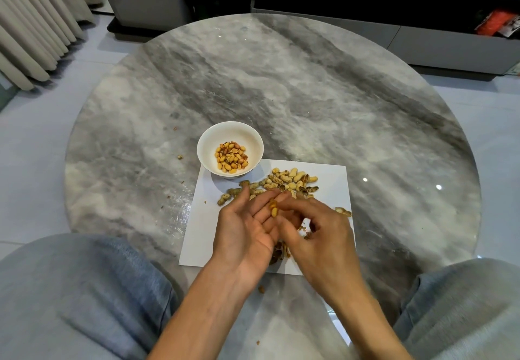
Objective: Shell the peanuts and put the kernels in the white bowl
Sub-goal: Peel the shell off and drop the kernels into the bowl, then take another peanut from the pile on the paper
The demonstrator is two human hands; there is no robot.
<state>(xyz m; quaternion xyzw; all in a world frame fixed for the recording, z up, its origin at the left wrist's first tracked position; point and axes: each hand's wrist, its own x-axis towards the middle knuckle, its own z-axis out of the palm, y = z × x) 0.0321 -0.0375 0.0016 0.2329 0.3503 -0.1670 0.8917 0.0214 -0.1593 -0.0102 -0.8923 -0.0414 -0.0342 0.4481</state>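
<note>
Kernel (273,212) tiny, light, slick, lying on flat left hand (244,228) over paper's near edge; right hand (312,226) curled, contents unclear; best pinched gently at its sides, bowl (254,137) at paper's far-left corner

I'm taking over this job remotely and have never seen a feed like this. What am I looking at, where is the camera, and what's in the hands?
There is no machine here: a person shells peanuts with bare hands. The single picture comes from a wide-angle camera on the person's head, looking forward and down, so the forearms enter from the bottom. On the round marble table lies a white sheet of paper. A pile of unshelled peanuts sits on it, and a white bowl, its near edge on the paper, holds shelled kernels. The left hand is open, palm up, with a kernel resting on its fingers. The right hand reaches its fingertips toward that kernel; whether it grips anything is unclear.
</note>
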